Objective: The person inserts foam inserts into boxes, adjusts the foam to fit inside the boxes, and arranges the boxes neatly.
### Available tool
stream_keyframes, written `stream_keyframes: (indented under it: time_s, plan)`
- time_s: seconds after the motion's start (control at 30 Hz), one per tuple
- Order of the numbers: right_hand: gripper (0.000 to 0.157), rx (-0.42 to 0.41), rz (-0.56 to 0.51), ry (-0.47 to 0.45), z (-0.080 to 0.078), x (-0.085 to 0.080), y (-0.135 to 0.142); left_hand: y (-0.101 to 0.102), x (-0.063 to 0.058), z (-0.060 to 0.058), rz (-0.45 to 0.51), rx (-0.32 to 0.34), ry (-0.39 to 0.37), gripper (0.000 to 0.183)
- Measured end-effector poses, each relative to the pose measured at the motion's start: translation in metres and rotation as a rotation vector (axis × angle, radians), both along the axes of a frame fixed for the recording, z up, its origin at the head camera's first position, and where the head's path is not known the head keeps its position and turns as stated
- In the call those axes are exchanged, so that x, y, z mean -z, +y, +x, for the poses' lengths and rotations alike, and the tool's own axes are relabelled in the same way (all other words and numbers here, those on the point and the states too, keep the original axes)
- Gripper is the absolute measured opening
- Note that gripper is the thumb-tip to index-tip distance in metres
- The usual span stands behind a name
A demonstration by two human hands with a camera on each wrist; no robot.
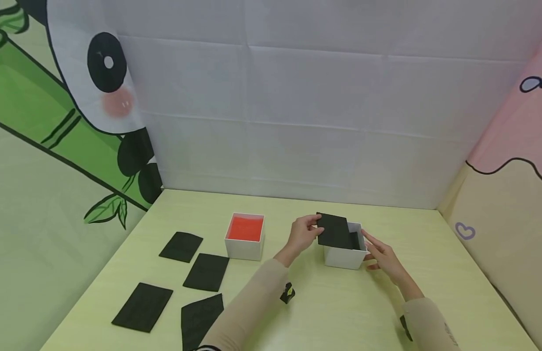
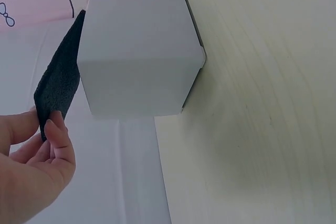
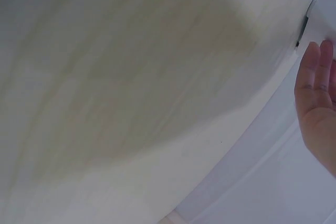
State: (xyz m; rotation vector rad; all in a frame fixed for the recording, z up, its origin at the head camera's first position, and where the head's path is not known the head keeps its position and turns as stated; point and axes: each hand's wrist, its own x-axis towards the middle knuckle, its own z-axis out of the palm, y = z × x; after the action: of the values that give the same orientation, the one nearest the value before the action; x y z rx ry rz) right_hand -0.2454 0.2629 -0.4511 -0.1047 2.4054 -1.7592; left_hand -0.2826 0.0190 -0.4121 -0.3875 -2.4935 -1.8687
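In the head view my left hand (image 1: 302, 234) pinches a thin black square sheet, felt-like in texture (image 1: 334, 231), by its left edge. The sheet slants over the open top of a white box (image 1: 344, 259) at right. Part of something black shows inside that box, mostly covered by the sheet. My right hand (image 1: 384, 259) rests against the box's right side, fingers nearly straight. From the left wrist, thumb and fingers (image 2: 59, 142) grip the sheet beside the white box (image 2: 139, 35). The right wrist view has only the right hand (image 3: 317, 95) at its edge, touching the box.
A second white box (image 1: 245, 250) with a red-orange layer inside (image 1: 246, 228) stands left of centre. Several black sheets (image 1: 142, 307) lie apart on the pale table (image 1: 323, 312) at left; the left sleeve partly covers one. A white cloth wall (image 1: 306, 107) rises behind.
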Motion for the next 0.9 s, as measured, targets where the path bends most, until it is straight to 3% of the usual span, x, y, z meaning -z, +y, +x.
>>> stream_keyframes:
  time_s: [0.47, 0.9]
  plan:
    - [0.049, 0.001, -0.026, -0.002, 0.001, -0.001, 0.0, 0.021, -0.003, -0.007, -0.064, 0.02, 0.0, 0.037]
    - [0.05, 0.011, -0.021, 0.004, 0.0, 0.003, 0.0, 0.034, 0.002, -0.009, -0.207, 0.048, 0.034, 0.036]
